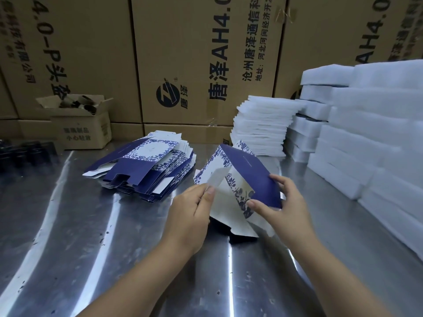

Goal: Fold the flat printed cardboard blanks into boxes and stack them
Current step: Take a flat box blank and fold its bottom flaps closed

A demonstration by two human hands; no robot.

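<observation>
the half-folded blank point(249, 170) is held up in front of the person, low over the desk point(91, 236). it looks like thin printed card. i judge it light, stiff across each panel, ready to hinge along its scored creases, and easy to dent at a corner if squeezed. the navy face may be a little slippery, so the safest hold is by panel edges close to a crease, not by loose flaps alone. the left hand point(192, 211) pinches a white inner flap between thumb and fingers. the right hand point(281, 202) grips the navy panel, thumb on its near edge and fingers on its upper edge. the pile of flat blanks point(142, 170) lies on the desk to the left, apart from both hands. it is fanned and uneven, so its top sheet should slide off easily.

the hands and the card's own folds hide the underside of the held blank and how its bottom flaps lie. i cannot tell whether it touches the desk. no finished box is visible. at the back right stand the foam sheets point(261, 129) and the foam blocks point(366, 133), the blocks cut off by the frame edge. the contents of the small open carton point(80, 131) are too dark to name, and a dark tray point(27, 154) at the far left is blurred.
</observation>
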